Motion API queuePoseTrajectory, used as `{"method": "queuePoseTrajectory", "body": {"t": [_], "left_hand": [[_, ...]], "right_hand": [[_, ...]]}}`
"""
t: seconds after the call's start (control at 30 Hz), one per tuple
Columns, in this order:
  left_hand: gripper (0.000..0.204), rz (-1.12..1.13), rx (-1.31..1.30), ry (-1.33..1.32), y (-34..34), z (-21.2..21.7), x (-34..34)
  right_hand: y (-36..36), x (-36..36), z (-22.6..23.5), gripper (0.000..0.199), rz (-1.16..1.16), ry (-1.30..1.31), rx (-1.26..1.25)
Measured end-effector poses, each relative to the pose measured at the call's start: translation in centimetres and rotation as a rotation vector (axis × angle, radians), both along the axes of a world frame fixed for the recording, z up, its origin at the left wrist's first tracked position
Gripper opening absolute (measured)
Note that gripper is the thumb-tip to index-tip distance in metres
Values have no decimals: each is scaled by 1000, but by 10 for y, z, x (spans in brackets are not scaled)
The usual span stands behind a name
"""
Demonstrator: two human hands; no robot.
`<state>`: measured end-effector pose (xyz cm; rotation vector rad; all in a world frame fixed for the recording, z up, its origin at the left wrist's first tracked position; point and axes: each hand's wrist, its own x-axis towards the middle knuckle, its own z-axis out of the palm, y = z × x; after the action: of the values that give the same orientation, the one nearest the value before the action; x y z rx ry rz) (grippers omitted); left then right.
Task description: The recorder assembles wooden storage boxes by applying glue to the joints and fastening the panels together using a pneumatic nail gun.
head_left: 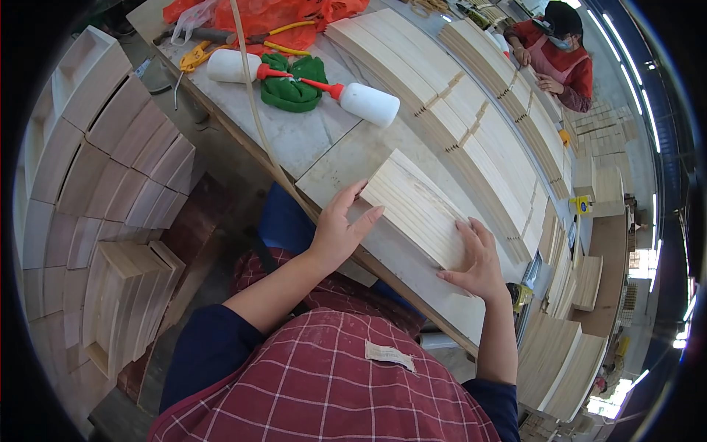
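A pale wooden board, or a small flat box of that shape, lies slantwise in front of me over the worktable. At its left end, the fingertips of my left hand press on the corner, with the thumb by the near edge. My right hand grips the opposite end, fingers on the top face and thumb at the near edge. Just beyond, long rows of grooved wooden panels lie side by side. Whether the board rests fully on the table cannot be made out.
Two white glue bottles with red nozzles lean on a green cloth. Pliers and red plastic bags lie farther back. Wooden boxes are stacked at left. A co-worker works at the far right.
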<state>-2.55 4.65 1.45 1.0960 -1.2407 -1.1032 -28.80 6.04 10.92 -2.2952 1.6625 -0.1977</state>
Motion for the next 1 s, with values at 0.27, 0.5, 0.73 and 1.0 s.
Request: {"method": "queuePoseTrajectory", "body": {"t": [0.27, 0.5, 0.73, 1.0], "left_hand": [[42, 128, -51, -56, -3, 0, -4], [40, 169, -23, -55, -1, 1, -8], [39, 165, -26, -67, -1, 5, -7], [38, 165, -59, -112, -2, 0, -5]], "right_hand": [[0, -1, -3, 93, 7, 38, -10], [2, 1, -1, 93, 1, 39, -24], [2, 1, -2, 93, 13, 48, -28], [4, 4, -3, 91, -10, 83, 1]]}}
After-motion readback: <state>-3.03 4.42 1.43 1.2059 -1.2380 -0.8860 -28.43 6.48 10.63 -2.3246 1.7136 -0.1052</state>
